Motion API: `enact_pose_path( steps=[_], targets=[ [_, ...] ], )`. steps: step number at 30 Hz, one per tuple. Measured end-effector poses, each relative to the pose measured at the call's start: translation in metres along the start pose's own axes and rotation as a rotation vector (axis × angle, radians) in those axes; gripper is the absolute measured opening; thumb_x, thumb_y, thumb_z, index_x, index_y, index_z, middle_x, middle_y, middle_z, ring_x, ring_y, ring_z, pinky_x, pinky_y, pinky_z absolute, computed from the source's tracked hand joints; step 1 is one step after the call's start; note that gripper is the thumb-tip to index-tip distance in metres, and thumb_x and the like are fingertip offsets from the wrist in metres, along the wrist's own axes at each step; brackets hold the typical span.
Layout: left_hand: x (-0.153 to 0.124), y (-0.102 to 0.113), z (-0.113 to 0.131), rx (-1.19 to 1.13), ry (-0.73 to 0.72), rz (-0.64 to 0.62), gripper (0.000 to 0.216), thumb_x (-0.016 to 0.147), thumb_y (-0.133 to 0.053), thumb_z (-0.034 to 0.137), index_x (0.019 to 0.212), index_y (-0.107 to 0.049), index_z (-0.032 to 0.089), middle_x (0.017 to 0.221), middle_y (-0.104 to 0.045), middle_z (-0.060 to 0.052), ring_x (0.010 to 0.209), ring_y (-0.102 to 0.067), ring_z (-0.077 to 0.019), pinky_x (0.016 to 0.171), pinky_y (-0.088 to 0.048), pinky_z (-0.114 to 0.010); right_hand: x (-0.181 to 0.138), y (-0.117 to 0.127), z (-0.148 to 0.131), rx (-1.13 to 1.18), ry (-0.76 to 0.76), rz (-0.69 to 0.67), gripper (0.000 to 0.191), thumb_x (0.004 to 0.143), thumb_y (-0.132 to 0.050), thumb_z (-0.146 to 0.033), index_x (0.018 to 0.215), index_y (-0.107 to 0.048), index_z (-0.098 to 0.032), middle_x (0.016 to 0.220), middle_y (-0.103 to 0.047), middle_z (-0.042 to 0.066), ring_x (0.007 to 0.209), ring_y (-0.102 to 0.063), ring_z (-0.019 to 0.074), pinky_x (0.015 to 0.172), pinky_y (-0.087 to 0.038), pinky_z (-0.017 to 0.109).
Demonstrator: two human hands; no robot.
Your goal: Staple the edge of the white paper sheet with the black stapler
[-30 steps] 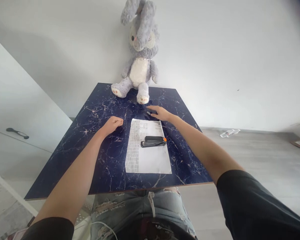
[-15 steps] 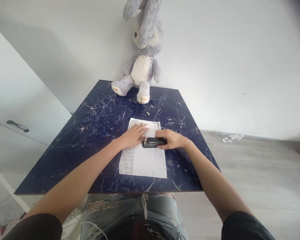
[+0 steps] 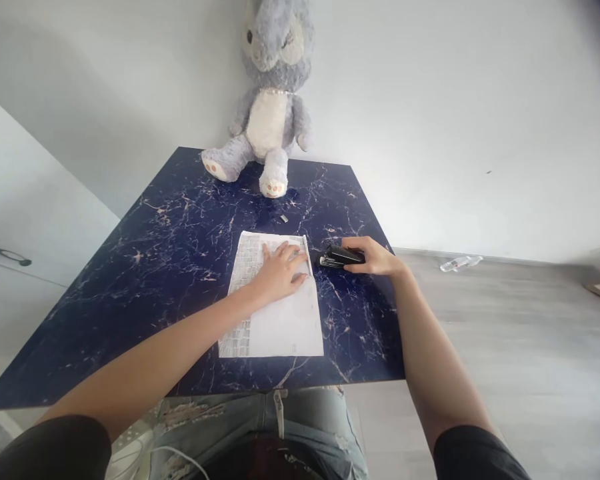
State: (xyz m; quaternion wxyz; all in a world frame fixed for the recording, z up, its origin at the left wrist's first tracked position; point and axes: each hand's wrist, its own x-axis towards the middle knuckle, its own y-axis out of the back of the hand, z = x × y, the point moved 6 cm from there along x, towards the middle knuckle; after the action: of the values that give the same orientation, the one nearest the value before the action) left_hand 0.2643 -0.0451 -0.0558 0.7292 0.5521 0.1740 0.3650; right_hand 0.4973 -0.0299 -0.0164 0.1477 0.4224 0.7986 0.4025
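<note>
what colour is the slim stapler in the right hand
The stapler is mostly black where visible, in the head view.

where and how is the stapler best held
Probably by the right end of the stapler, coming from the right, thumb and fingers pinching across it, as the right hand does: its body is long and narrow, and its left end points toward the paper.

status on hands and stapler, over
Left hand spread on paper. Right hand holding stapler, right of paper. Small object beyond paper's far edge, not between stapler and paper.
</note>
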Motion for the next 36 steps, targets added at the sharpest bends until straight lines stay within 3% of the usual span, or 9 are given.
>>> enact_pose_path(
  steps=[4,7,13,22,30,34,36],
  targets=[
    [-0.004,-0.001,0.003,-0.034,0.089,-0.022,0.045,0.109,-0.054,0.037,0.152,-0.057,0.028,0.17,-0.044,-0.013,0.161,-0.026,-0.0497,0.117,-0.016,-0.093,0.007,-0.007,-0.007,-0.047,0.051,0.0,0.016,0.08,-0.068,-0.023,0.085,-0.053,-0.022,0.084,-0.056,-0.002,0.075,-0.049,0.0149,0.07,-0.035,0.029],
    [-0.006,-0.001,0.008,-0.047,0.05,-0.037,0.046,0.109,-0.051,0.034,0.154,-0.058,0.028,0.172,-0.042,-0.011,0.162,-0.024,-0.0517,0.115,-0.013,-0.096,0.012,-0.01,-0.01,-0.093,0.044,0.055,0.014,0.079,-0.064,-0.019,0.089,-0.054,-0.021,0.085,-0.056,-0.002,0.074,-0.05,0.0151,0.07,-0.036,0.029],
    [-0.008,0.001,0.011,-0.084,-0.051,-0.031,0.048,0.106,-0.048,0.02,0.151,-0.062,0.026,0.169,-0.048,-0.011,0.162,-0.033,-0.0414,0.123,-0.013,-0.088,0.013,-0.014,-0.011,-0.189,0.057,0.122,0.022,0.08,-0.064,-0.018,0.102,-0.06,-0.021,0.094,-0.064,0.003,0.08,-0.057,0.0189,0.075,-0.041,0.031],
    [-0.011,-0.003,0.013,-0.101,-0.073,-0.049,0.046,0.105,-0.047,0.017,0.144,-0.07,0.029,0.169,-0.049,-0.008,0.162,-0.033,-0.0421,0.12,-0.01,-0.092,0.015,-0.017,-0.019,-0.402,0.036,0.148,0.034,0.078,-0.059,-0.014,0.11,-0.063,-0.021,0.105,-0.069,0.008,0.097,-0.063,0.0275,0.084,-0.048,0.037],
    [-0.012,-0.003,0.016,-0.092,-0.11,-0.039,0.049,0.105,-0.046,0.015,0.146,-0.068,0.028,0.17,-0.047,-0.009,0.162,-0.034,-0.039,0.122,-0.01,-0.089,0.025,-0.023,-0.028,-0.589,0.01,0.163,0.029,0.074,-0.055,-0.01,0.1,-0.062,-0.021,0.096,-0.069,0.01,0.092,-0.059,0.0292,0.082,-0.042,0.04],
    [-0.012,-0.002,0.016,-0.095,-0.1,-0.019,0.047,0.104,-0.048,0.015,0.142,-0.071,0.03,0.164,-0.055,-0.008,0.158,-0.041,-0.0362,0.125,-0.008,-0.086,0.024,-0.021,-0.031,-0.583,-0.009,0.157,0.032,0.073,-0.057,-0.009,0.102,-0.063,-0.021,0.097,-0.069,0.01,0.093,-0.06,0.0292,0.082,-0.042,0.04],
    [-0.012,-0.002,0.016,-0.104,-0.1,-0.015,0.047,0.104,-0.049,0.015,0.142,-0.072,0.031,0.163,-0.056,-0.008,0.158,-0.043,-0.0358,0.125,-0.008,-0.086,0.022,-0.021,-0.034,-0.515,0.018,0.142,0.039,0.076,-0.059,-0.011,0.112,-0.065,-0.021,0.104,-0.07,0.01,0.097,-0.061,0.0294,0.086,-0.044,0.041]
  ],
)
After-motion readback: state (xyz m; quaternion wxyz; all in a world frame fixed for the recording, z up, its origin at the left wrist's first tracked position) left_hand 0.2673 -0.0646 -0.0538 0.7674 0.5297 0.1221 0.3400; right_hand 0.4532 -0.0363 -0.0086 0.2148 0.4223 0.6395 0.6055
